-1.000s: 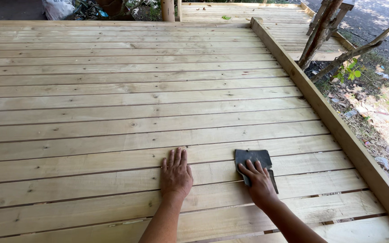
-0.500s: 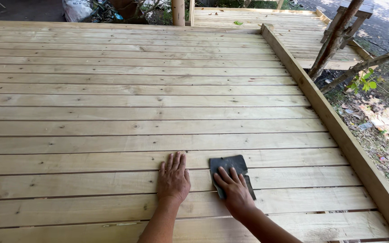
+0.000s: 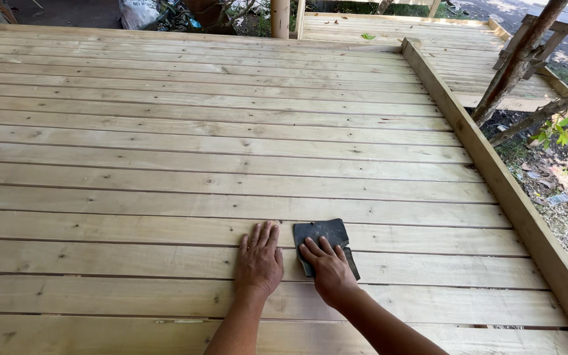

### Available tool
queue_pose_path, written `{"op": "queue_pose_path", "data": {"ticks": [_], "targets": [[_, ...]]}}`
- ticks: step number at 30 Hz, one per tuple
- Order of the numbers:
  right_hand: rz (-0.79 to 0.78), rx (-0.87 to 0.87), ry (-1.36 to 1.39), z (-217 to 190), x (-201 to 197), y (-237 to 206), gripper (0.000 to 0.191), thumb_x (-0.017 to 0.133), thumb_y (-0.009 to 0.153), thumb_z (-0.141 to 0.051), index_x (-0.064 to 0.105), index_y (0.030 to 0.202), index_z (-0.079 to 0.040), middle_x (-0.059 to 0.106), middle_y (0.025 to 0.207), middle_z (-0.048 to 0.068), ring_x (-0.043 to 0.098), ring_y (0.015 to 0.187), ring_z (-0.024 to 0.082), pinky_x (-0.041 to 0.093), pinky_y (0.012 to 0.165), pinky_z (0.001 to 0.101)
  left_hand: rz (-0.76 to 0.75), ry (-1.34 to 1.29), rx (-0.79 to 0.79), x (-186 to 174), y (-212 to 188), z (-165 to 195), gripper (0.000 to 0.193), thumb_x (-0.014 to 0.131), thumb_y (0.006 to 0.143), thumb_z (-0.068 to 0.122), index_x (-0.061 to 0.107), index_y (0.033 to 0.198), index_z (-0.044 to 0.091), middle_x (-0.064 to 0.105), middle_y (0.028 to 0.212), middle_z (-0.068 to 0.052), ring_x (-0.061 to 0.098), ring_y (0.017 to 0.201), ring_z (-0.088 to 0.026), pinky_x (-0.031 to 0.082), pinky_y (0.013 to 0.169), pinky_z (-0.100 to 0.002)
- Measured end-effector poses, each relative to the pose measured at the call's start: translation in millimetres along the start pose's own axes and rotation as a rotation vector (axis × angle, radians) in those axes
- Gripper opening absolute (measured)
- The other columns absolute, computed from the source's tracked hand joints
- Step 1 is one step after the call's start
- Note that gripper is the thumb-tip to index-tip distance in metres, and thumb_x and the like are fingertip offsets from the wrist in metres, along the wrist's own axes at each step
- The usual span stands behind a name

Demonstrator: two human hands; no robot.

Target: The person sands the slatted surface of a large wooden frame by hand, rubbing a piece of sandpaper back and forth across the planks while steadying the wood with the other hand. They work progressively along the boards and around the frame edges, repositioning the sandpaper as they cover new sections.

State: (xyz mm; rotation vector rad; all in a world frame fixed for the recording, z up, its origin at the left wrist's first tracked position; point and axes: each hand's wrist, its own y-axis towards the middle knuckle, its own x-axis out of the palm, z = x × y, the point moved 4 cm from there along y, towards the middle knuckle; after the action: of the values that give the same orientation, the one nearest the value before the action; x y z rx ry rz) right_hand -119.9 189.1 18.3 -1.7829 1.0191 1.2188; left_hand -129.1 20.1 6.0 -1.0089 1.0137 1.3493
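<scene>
My right hand [image 3: 329, 272] presses flat on a dark grey sheet of sandpaper [image 3: 321, 233] that lies on a pale wooden deck board [image 3: 165, 230]. Its fingers cover the sheet's near half and the far half shows beyond them. My left hand [image 3: 258, 260] rests palm down on the same boards just left of the sheet, fingers spread, holding nothing. Both forearms come in from the bottom edge.
The deck of long horizontal planks [image 3: 198, 131] fills the view. A raised wooden edge beam [image 3: 494, 177] runs along its right side, with ground, leaves and slanted poles [image 3: 517, 62] beyond. A post [image 3: 280, 16] and a sack [image 3: 141, 12] stand at the far end.
My right hand has slid the sandpaper leftward along the board, closer to my left hand. My left hand has stayed flat on the deck.
</scene>
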Motion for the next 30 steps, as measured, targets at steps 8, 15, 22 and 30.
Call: {"op": "queue_pose_path", "data": {"ticks": [8, 15, 22, 30], "targets": [[-0.071, -0.017, 0.028, -1, 29, -50, 0.084, 0.046, 0.082, 0.013, 0.036, 0.158, -0.021, 0.025, 0.169, 0.001, 0.012, 0.156, 0.032, 0.008, 0.125, 0.0487, 0.089, 0.065, -0.211, -2, 6, -8, 0.068, 0.039, 0.1, 0.036, 0.024, 0.156, 0.001, 0.018, 0.167, -0.015, 0.014, 0.154, -0.028, 0.011, 0.123, -0.042], [0.062, 0.072, 0.054, -20, 11, 34, 0.075, 0.045, 0.086, 0.012, 0.041, 0.154, -0.019, 0.03, 0.167, 0.002, 0.019, 0.156, 0.032, 0.014, 0.126, 0.0477, 0.182, -0.111, -0.035, 11, 14, -33, 0.057, 0.043, 0.099, 0.022, 0.038, 0.152, 0.003, 0.032, 0.164, -0.012, 0.023, 0.154, -0.026, 0.016, 0.124, -0.042], [-0.095, 0.065, -0.007, -43, 44, -31, 0.094, 0.049, 0.078, 0.014, 0.035, 0.163, -0.025, 0.026, 0.173, -0.002, 0.011, 0.157, 0.029, 0.007, 0.126, 0.0477, 0.238, -0.038, 0.109, -7, 26, -104, 0.054, 0.044, 0.098, 0.023, 0.044, 0.15, 0.008, 0.039, 0.16, -0.009, 0.028, 0.152, -0.025, 0.02, 0.123, -0.045], [0.15, 0.148, 0.046, -71, 19, 80, 0.073, 0.049, 0.086, 0.009, 0.044, 0.153, -0.019, 0.032, 0.167, 0.001, 0.021, 0.156, 0.032, 0.015, 0.127, 0.0477, 0.243, -0.056, 0.021, -5, 25, -101, 0.056, 0.045, 0.097, 0.023, 0.042, 0.15, 0.006, 0.035, 0.162, -0.01, 0.025, 0.152, -0.026, 0.018, 0.123, -0.045]]}}
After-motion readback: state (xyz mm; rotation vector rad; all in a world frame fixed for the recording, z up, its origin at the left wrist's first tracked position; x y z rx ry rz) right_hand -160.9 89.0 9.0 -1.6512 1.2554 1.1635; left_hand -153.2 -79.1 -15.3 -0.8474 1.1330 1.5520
